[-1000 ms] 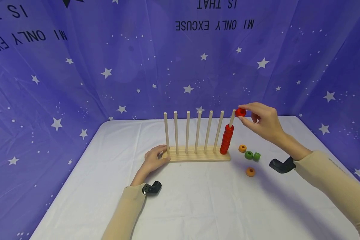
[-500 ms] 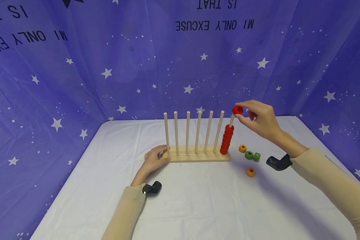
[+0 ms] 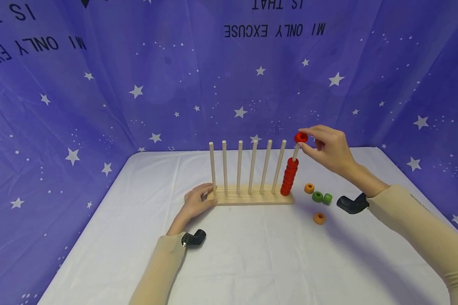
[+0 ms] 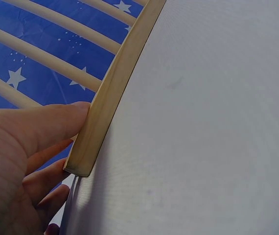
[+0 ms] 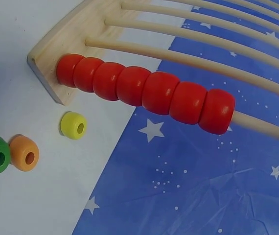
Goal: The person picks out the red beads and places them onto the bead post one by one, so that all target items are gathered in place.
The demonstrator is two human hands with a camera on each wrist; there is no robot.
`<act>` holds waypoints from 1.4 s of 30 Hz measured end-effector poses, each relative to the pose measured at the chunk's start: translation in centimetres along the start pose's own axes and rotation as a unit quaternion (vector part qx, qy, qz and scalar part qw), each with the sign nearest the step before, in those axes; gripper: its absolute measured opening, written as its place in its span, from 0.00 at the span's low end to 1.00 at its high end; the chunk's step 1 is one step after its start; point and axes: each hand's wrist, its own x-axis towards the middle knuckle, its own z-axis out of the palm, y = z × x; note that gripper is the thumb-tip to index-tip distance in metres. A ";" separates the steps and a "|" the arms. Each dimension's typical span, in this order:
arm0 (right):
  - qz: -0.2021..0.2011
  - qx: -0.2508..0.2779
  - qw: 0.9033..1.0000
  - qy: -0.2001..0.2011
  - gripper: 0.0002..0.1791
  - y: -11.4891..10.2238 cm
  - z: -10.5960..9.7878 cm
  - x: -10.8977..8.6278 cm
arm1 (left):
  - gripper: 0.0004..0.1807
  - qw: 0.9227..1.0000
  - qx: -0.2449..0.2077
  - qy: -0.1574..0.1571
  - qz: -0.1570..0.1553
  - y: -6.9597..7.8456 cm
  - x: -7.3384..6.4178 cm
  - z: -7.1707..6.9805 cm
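Note:
A wooden peg stand with a row of upright pegs stands on the white-covered table. Several red beads are stacked on its rightmost peg, leaving the upper part bare. My right hand pinches another red bead between thumb and fingertips, right at the top of that peg. That bead is out of the right wrist view, where the stacked row shows large. At the stand's left end, my left hand grips the base, thumb on its front edge and fingers behind.
To the right of the stand lie two orange beads and two green beads. A yellow bead shows near the base in the right wrist view. A purple star-patterned curtain surrounds the table's back and sides.
My right hand has moved left and slightly up, bringing the pinched red bead from beside the rightmost peg to over its tip. The left hand has stayed on the base.

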 end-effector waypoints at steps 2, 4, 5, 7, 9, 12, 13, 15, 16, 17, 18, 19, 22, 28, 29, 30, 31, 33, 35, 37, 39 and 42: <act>0.003 0.000 1.000 -0.002 0.18 0.0 0.0 0.0 | 0.26 1.000 0.002 0.001 0.002 0.0 0.0 0.0; 0.009 0.003 1.000 -0.004 0.18 0.0 0.1 0.0 | 0.26 1.000 0.001 0.003 0.004 0.0 0.0 0.0; 0.012 0.003 1.000 -0.005 0.17 0.0 0.1 0.0 | 0.26 1.000 0.000 0.004 0.004 0.0 0.0 0.1; 0.019 0.002 1.000 -0.007 0.17 0.0 0.1 -0.1 | 0.26 1.000 0.000 0.006 0.005 -0.1 -0.1 0.1; 0.026 0.000 1.000 -0.009 0.17 0.0 0.2 -0.1 | 0.26 1.000 0.001 0.007 0.007 -0.1 -0.1 0.1; 0.035 -0.005 0.999 -0.013 0.16 -0.1 0.2 -0.1 | 0.26 1.000 0.004 0.007 0.008 -0.2 -0.1 0.2; 0.036 -0.005 0.999 -0.014 0.16 0.0 0.2 -0.1 | 0.26 1.000 0.004 0.006 0.007 -0.2 -0.1 0.2; 0.035 -0.004 0.999 -0.014 0.16 0.0 0.3 -0.1 | 0.27 1.000 0.001 0.006 0.006 -0.3 0.0 0.2; 0.033 -0.003 0.999 -0.015 0.16 0.0 0.3 -0.1 | 0.27 1.000 0.000 0.005 0.004 -0.3 0.0 0.2; 0.031 -0.001 0.999 -0.014 0.16 0.0 0.4 -0.1 | 0.27 1.000 -0.002 0.005 0.004 -0.3 0.0 0.2; 0.029 0.001 0.999 -0.014 0.16 0.1 0.4 -0.1 | 0.27 1.000 -0.003 0.005 0.003 -0.3 0.0 0.2; 0.027 0.003 1.000 -0.013 0.16 0.1 0.5 -0.1 | 0.27 1.000 -0.002 0.006 0.004 -0.3 0.0 0.3; 0.025 0.004 1.000 -0.012 0.16 0.1 0.6 -0.2 | 0.26 1.000 0.001 0.006 0.005 -0.3 0.0 0.3; 0.032 -0.004 0.999 -0.020 0.16 0.2 0.8 -0.5 | 0.26 1.000 -0.002 0.008 0.004 -0.2 0.0 0.3; 0.033 -0.005 0.999 -0.021 0.16 0.2 0.8 -0.5 | 0.26 1.000 -0.002 0.009 0.005 -0.2 -0.1 0.3; 0.033 -0.006 0.999 -0.022 0.16 0.3 0.9 -0.6 | 0.26 1.000 0.002 0.010 0.006 -0.2 -0.1 0.2; 0.032 -0.006 0.999 -0.023 0.16 0.3 0.9 -0.6 | 0.27 1.000 0.001 0.009 0.005 -0.2 -0.1 0.2; 0.031 -0.006 0.999 -0.022 0.16 0.3 0.9 -0.7 | 0.27 1.000 0.000 0.008 0.004 -0.2 -0.1 0.2; 0.030 -0.005 0.999 -0.021 0.16 0.3 1.0 -0.7 | 0.27 1.000 -0.001 0.008 0.005 -0.2 -0.1 0.1; 0.033 -0.008 0.999 -0.024 0.16 0.3 1.0 -0.7 | 0.27 1.000 -0.005 0.006 0.003 -0.1 -0.1 0.1; 0.039 -0.016 0.999 -0.029 0.17 0.2 1.0 -0.9 | 0.27 1.000 -0.002 0.008 0.005 -0.1 0.0 0.1; 0.046 -0.026 0.998 -0.036 0.17 0.1 1.1 -1.1 | 0.26 1.000 0.003 0.010 0.006 -0.1 0.0 0.1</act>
